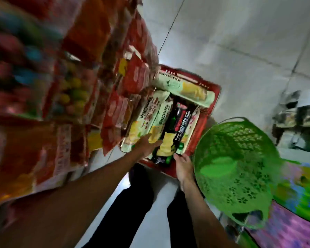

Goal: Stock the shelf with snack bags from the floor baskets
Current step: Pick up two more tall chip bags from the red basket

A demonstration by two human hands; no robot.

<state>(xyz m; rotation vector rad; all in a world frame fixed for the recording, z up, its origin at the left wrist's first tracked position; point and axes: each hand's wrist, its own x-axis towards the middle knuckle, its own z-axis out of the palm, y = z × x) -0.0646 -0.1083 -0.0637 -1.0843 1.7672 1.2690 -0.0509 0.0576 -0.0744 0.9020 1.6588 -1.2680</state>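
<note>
Nearest us, both forearms reached down past dark trouser legs (132,203). The left hand (147,144) lay with its fingers stretched flat against the left edge of the black snack bag (175,126). The right hand (183,165) met that bag's near right corner. Its fingertips were hidden, so we could not tell whether it pinched the wrapper or only touched it.

The black snack bag lay on top of the cream YamChip bags (186,88) inside the red basket (215,94) on the floor (240,51). 1 green basket (240,158) sat just beside it on the right. Further left, the blurred shelf (79,77) was packed with red packets (136,77).

We judged the step in hand to be picking the black snack bag out of the basket. The next move would call for a firm 2-handed hold, then a lift leftward to a free spot on the shelf.
</note>
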